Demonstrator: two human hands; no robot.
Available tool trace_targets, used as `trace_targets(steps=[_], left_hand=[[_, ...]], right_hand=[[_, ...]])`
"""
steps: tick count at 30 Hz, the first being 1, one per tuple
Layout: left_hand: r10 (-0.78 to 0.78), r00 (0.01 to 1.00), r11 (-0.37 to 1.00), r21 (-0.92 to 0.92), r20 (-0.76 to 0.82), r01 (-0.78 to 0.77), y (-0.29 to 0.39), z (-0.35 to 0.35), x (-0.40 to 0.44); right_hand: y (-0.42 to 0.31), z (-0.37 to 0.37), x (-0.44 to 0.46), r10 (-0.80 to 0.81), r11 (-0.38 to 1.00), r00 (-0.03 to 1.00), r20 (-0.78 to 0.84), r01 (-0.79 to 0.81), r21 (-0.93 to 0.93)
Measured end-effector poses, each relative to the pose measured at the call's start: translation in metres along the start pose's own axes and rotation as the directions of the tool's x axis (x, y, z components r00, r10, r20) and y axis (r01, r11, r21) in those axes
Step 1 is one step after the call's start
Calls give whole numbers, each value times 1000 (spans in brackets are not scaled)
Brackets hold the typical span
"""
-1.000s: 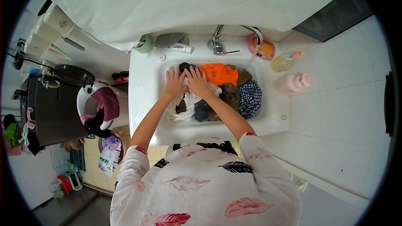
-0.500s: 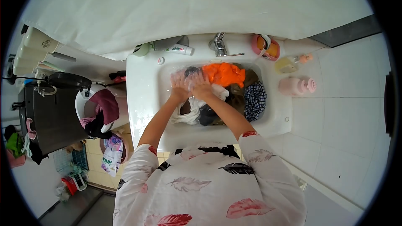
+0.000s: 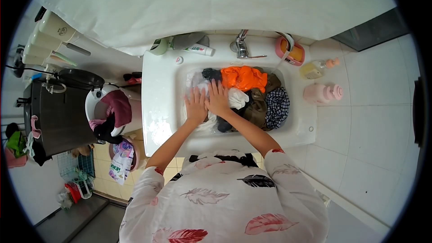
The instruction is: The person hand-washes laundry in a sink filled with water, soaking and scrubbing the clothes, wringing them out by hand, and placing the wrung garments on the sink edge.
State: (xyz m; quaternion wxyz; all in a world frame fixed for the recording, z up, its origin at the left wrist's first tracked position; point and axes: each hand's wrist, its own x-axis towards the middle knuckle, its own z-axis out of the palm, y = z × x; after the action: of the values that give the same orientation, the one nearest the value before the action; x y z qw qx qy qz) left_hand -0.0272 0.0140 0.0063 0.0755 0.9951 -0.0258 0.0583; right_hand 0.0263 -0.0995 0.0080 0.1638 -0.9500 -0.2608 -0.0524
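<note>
Basically, nearest = person's loose white shirt w/ a red, black & grey feather print (image 3: 225, 207), then a glossy white rectangular sink (image 3: 155, 108) above a beige tiled floor (image 3: 170, 167). To the L, a white round tub (image 3: 93, 111) w/ a maroon cloth (image 3: 119, 105) over its rim. In the sink, a wet heap: crumpled white cloth (image 3: 237, 99), olive-brown cloth (image 3: 256, 112), navy-&-white checked cloth (image 3: 277, 108), bright orange cloth (image 3: 243, 78) twd the back. Back ledge: white tube (image 3: 199, 49), chrome tap (image 3: 241, 47), pink soap dish (image 3: 284, 56); clear bottle of yellowish liquid (image 3: 310, 69) & pink pump bottle (image 3: 318, 93) off R. Behind all, a big plain white sheet (image 3: 216, 4). L hand (image 3: 196, 105) & R hand (image 3: 218, 101) side by side, palms down on white fabric (image 3: 206, 125) at the sink's L end; fingers straight, slightly spread, nothing visibly gripped; under-palm detail hidden, can't tell
</note>
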Motion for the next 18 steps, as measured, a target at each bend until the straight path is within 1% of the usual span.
trace_targets(steps=[2, 4, 5, 6, 7, 8, 9, 10, 11, 12, 14, 15, 17, 18], left_hand=[[-2, 1000, 1000, -28, -7, 1, 3, 0, -1], [-62, 994, 998, -20, 90, 64, 6, -2, 5], [-56, 995, 998, -23, 78, 58, 7, -4, 7], [-44, 999, 999, -6, 26, 44, 7, -5, 5], [-32, 999, 999, 12, -23, 33, 7, -6, 4], [-30, 999, 999, 10, -28, 30, 6, -6, 4], [-38, 998, 999, -16, -50, 37, 6, -6, 4], [-46, 997, 998, -41, -69, 43, 6, -7, 3], [-42, 997, 998, -42, -70, 39, 6, -8, 2], [-64, 994, 996, -70, -86, 58, 7, -11, 3], [-77, 991, 992, -103, -105, 67, 9, -12, 3], [-89, 989, 988, -136, -114, 74, 8, -11, 4], [-101, 986, 982, -171, -130, 78, 9, -9, 5], [-95, 984, 984, -163, -152, 70, 9, -9, 5]], right_hand=[[2, -2, 1, -8, 1000, 1000, 13, 8, 0], [7, -6, 9, 39, 996, 985, 169, -51, 67], [13, -9, 15, 40, 997, 987, 158, -50, 59], [22, -9, 20, 63, 964, 981, 185, -108, 243], [31, -9, 22, 80, 893, 973, 218, -167, 418], [38, -8, 23, 141, 882, 990, 22, -136, 451], [48, -12, 24, 141, 883, 990, 19, -135, 449], [58, -18, 26, 233, 726, 967, 103, -243, 643], [68, -24, 27, 299, 515, 932, 205, -338, 788], [77, -30, 29, 303, 515, 932, 200, -336, 788], [93, -45, 30, 293, 652, 955, 44, -234, 721], [101, -54, 34, 297, 657, 954, 33, -229, 718], [111, -70, 39, 370, 454, 923, 108, -281, 845], [102, -94, 42, 400, 407, 914, 73, -248, 879]])
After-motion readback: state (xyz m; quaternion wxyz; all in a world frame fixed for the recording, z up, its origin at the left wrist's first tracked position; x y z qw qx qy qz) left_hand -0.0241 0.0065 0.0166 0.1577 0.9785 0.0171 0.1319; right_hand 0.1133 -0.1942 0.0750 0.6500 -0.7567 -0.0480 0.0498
